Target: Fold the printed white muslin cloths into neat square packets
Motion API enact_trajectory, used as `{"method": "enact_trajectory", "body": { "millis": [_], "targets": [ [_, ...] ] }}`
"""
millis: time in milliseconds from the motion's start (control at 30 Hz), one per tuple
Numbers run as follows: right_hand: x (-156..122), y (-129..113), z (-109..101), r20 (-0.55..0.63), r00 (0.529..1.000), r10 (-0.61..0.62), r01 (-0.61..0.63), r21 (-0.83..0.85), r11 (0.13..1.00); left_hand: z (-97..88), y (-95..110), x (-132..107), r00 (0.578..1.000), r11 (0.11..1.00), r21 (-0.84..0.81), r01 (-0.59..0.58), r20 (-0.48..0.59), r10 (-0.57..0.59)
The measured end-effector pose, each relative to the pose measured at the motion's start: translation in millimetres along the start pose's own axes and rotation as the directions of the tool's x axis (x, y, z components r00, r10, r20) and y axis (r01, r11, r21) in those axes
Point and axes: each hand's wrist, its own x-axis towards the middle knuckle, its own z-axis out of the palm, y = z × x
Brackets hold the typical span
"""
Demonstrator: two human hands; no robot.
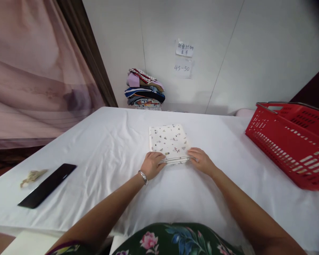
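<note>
A folded white cloth with a small scattered print lies on the white-covered table in front of me. Its near edge shows several stacked layers. My left hand, with a silver bracelet at the wrist, grips the near left corner, fingers on top. At the near right corner, my right hand pinches the layers between thumb and fingers. Both thumbs are partly hidden by the cloth and hands.
A red plastic basket stands at the table's right side. On the left lie a dark flat panel and a small beige bundle. Folded fabrics are piled beyond the far edge, against the wall. A pink curtain hangs at left.
</note>
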Motion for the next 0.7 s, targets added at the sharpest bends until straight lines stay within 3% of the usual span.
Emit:
{"method": "enact_trajectory", "body": {
  "millis": [167,433,533,700],
  "targets": [
    [7.8,-8.2,4.7,0.023,1.0,0.005,-0.004,-0.044,0.999,2.7,10.0,8.7,0.999,0.999,0.036,0.03,-0.014,-0.029],
    [16.8,-12.6,15.0,0.117,0.993,0.01,0.004,-0.122,0.992,4.7,10.2,20.7,0.993,0.993,0.12,-0.014,0.115,0.0],
    [13.6,-7.9,21.7,0.074,0.997,0.016,-0.009,-0.102,0.995,4.0,10.4,22.1,0.993,0.991,0.134,0.003,0.117,-0.018],
    [7.8,-5.0,25.4,-0.056,0.998,-0.006,0.002,-0.063,0.998,6.8,13.8,17.1,0.999,0.989,0.142,-0.035,0.026,0.032]
  ]
}}
